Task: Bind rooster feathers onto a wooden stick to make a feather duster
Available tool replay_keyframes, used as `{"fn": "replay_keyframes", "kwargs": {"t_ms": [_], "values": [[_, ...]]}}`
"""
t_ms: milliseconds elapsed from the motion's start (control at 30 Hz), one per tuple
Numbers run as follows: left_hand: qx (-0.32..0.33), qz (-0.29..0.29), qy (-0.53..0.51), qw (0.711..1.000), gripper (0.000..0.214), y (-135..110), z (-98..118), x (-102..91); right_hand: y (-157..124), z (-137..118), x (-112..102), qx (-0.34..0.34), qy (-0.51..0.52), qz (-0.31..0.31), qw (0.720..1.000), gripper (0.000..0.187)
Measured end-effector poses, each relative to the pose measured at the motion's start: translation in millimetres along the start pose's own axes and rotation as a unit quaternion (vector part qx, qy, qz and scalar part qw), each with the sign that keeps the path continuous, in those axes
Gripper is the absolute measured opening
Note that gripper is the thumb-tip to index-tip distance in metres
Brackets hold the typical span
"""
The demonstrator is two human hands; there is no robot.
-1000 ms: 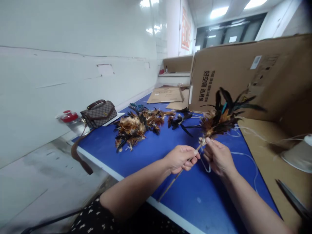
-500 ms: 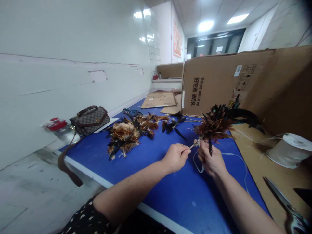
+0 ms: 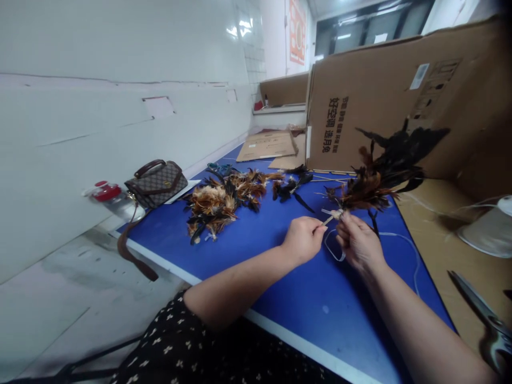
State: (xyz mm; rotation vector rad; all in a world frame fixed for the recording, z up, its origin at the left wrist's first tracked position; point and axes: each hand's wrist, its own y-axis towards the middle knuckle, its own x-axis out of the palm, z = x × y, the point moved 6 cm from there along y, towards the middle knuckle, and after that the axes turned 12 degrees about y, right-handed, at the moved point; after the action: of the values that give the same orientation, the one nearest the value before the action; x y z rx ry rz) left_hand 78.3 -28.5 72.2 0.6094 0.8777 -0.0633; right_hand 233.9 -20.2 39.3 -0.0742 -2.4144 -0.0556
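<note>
My left hand (image 3: pixel 303 239) is closed in a fist around a thin wooden stick just below a bundle of brown and black feathers (image 3: pixel 380 170) fixed to the stick's top. My right hand (image 3: pixel 359 242) pinches the base of the feather bundle where white string (image 3: pixel 335 250) is wound, and a loop of that string hangs under my fingers. Both hands hover over the blue table (image 3: pixel 260 250).
A pile of loose feathers (image 3: pixel 224 200) lies mid-table. A brown handbag (image 3: pixel 157 182) and a red-lidded jar (image 3: pixel 108 197) sit at the left edge. A big cardboard box (image 3: pixel 384 101) stands behind. A string spool (image 3: pixel 490 226) and scissors (image 3: pixel 486 314) rest on cardboard at the right.
The feather bundle has turned and tilted rightward while my hands stayed on the stick and string. My left hand slid up, so the stick's lower end no longer shows.
</note>
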Motion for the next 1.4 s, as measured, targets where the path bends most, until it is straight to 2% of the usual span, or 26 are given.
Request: {"fn": "replay_keyframes", "kwargs": {"t_ms": [167, 333, 400, 467, 500, 600, 633, 667, 700, 767, 867, 967, 1033, 1100, 1167, 1200, 1267, 1333, 1400], "values": [[-0.076, -0.018, -0.071, 0.994, 0.02, 4, -6, 13.2, 1, -5, 1, -0.027, -0.015, -0.031, 0.999, 0.053], [-0.083, 0.011, -0.136, 0.987, 0.019, 11, -2, 27.7, 5, -16, -7, -0.063, -0.033, -0.018, 0.997, 0.05], [-0.105, -0.01, -0.201, 0.974, 0.021, 15, 1, 32.8, 8, -23, -13, -0.069, -0.037, -0.013, 0.997, 0.051], [-0.14, -0.089, -0.312, 0.935, 0.023, 17, 7, 40.7, 10, -31, -20, -0.073, -0.041, -0.017, 0.996, 0.049], [-0.154, -0.149, -0.376, 0.901, 0.025, 18, 12, 45.4, 10, -35, -23, -0.075, -0.044, -0.019, 0.996, 0.048], [-0.167, -0.326, -0.524, 0.769, 0.033, 14, 29, 53.8, 8, -42, -33, -0.075, -0.054, -0.017, 0.996, 0.046], [-0.169, -0.357, -0.548, 0.737, 0.034, 13, 32, 54.3, 8, -42, -36, -0.072, -0.055, -0.015, 0.996, 0.047], [-0.175, -0.37, -0.561, 0.719, 0.033, 13, 31, 54.6, 8, -41, -38, -0.068, -0.054, -0.012, 0.996, 0.047], [-0.183, -0.37, -0.565, 0.715, 0.031, 13, 28, 55.0, 8, -39, -39, -0.062, -0.054, -0.01, 0.997, 0.047], [-0.206, -0.351, -0.553, 0.727, 0.026, 15, 19, 56.4, 9, -33, -42, -0.051, -0.056, -0.001, 0.997, 0.048], [-0.228, -0.328, -0.511, 0.761, 0.022, 17, 8, 56.9, 12, -26, -45, -0.045, -0.069, 0.016, 0.996, 0.051], [-0.225, -0.297, -0.453, 0.81, 0.019, 19, 1, 53.6, 15, -22, -44, -0.043, -0.079, 0.025, 0.996, 0.056], [-0.215, -0.268, -0.392, 0.853, 0.018, 19, -3, 50.9, 15, -19, -42, -0.036, -0.08, 0.028, 0.996, 0.056], [-0.165, -0.223, -0.305, 0.911, 0.022, 21, -3, 45.7, 15, -16, -39, -0.026, -0.078, 0.028, 0.996, 0.056], [-0.068, -0.16, -0.197, 0.965, 0.028, 22, 2, 37.1, 13, -15, -36, -0.021, -0.076, 0.026, 0.997, 0.055], [-0.018, -0.129, -0.143, 0.981, 0.03, 21, 6, 33.0, 12, -14, -34, -0.021, -0.075, 0.024, 0.997, 0.055], [0.045, -0.091, -0.051, 0.994, 0.03, 16, 13, 28.2, 9, -15, -30, -0.024, -0.074, 0.016, 0.997, 0.053], [0.061, -0.082, 0.002, 0.995, 0.03, 10, 15, 27.2, 6, -15, -28, -0.029, -0.076, 0.005, 0.997, 0.05], [0.06, -0.088, 0.004, 0.994, 0.029, 8, 15, 27.0, 5, -16, -27, -0.03, -0.075, -0.004, 0.997, 0.049]]}}
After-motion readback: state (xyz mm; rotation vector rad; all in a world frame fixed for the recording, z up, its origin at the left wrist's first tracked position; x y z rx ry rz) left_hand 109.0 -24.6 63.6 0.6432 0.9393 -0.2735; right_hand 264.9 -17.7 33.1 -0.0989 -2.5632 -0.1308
